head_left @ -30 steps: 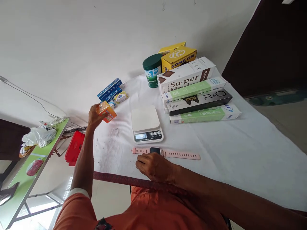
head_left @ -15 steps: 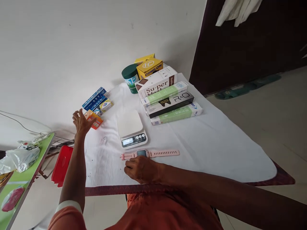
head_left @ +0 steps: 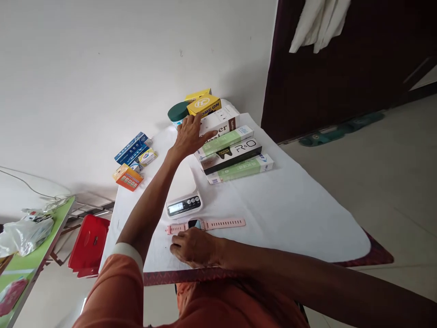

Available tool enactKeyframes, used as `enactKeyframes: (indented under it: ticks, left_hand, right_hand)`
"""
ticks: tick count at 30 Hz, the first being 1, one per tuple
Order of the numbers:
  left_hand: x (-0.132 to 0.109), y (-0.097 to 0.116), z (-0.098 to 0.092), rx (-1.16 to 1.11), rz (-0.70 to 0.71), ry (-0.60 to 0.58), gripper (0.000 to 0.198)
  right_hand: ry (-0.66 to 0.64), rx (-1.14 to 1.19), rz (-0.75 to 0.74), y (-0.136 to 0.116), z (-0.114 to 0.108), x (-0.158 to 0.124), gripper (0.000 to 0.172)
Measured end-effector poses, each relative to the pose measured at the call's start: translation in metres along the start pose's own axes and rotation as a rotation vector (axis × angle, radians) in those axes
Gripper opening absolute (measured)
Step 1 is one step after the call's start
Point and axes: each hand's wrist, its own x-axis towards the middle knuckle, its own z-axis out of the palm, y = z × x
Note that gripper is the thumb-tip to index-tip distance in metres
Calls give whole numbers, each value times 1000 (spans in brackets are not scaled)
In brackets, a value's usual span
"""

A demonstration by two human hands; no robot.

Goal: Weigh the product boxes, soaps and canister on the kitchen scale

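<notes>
Left hand [head_left: 187, 137] spread, empty, part-hiding green tub [head_left: 178, 111], right hand [head_left: 197, 248] curled, grip unclear

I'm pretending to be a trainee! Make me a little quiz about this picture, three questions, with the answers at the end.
1. Which is closest to the person's right hand: (a) a yellow cardboard box, (b) a pink-strapped watch, (c) a long black box?
2. True or false: the orange cardboard box sits apart from the flat white scale.
3. Fill the gap: the person's left hand, fingers spread, is near a round canister with a dark ____ lid.

Key: 1. b; 2. true; 3. green.
</notes>
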Motion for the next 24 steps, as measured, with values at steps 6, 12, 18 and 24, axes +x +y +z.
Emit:
enactKeyframes:
  ticks: [6,12,18,24]
  left_hand:
    - [14,-13,14,-7,16,14,72]
    - [8,-6,16,13,-125,-32,73]
    - [0,-1,10,-67,-146,0,69]
    - [-13,-15,-4,-131,-64,117,67]
  right_hand:
    - [-6,4,-1,0,-1,-1,19]
    - [-1,6,7,0,-3,1,17]
    - [-85,-14,-2,-1,-11,3,20]
    - [-86,5,7,-1,-8,3,16]
